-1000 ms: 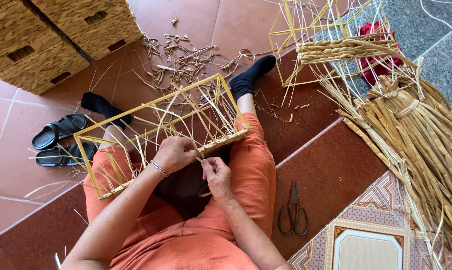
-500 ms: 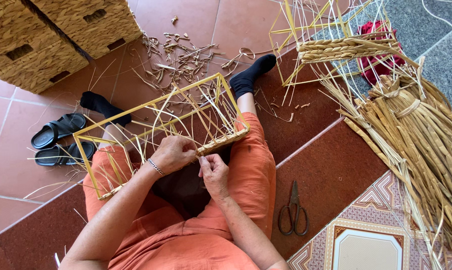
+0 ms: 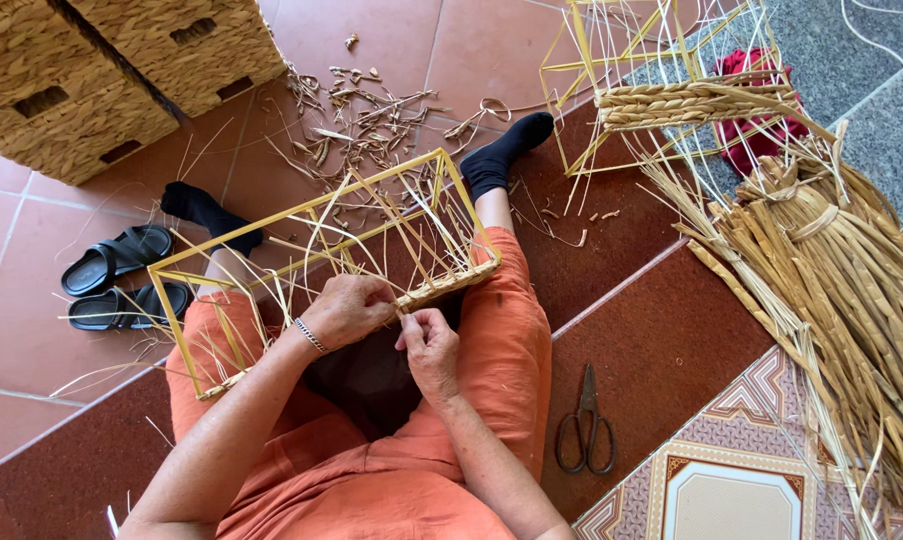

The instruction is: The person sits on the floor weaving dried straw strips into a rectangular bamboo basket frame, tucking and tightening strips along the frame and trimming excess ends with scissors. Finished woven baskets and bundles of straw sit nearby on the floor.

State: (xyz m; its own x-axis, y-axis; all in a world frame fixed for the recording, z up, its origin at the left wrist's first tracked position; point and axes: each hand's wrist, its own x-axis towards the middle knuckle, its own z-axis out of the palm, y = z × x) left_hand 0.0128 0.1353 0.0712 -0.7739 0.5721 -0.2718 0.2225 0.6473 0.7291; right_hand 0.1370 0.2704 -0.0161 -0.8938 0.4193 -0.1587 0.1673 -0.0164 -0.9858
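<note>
A yellow wire basket frame rests across the seated person's orange-trousered lap, above the tiled floor. The left hand is clenched on its near rail's woven straw strand; the right hand pinches that strand beside it. Scissors lie nearby.

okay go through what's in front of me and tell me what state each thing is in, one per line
Yellow basket frame: on the lap, mostly bare, weaving begun along the near edge.
Left hand: pinching a strand at that edge.
Right hand: gripping the same strand.
Scissors: closed, flat on the floor.
Sandals: off, side by side.
Second frame: partly woven.
Straw bundle: tied, lying loose.
</note>
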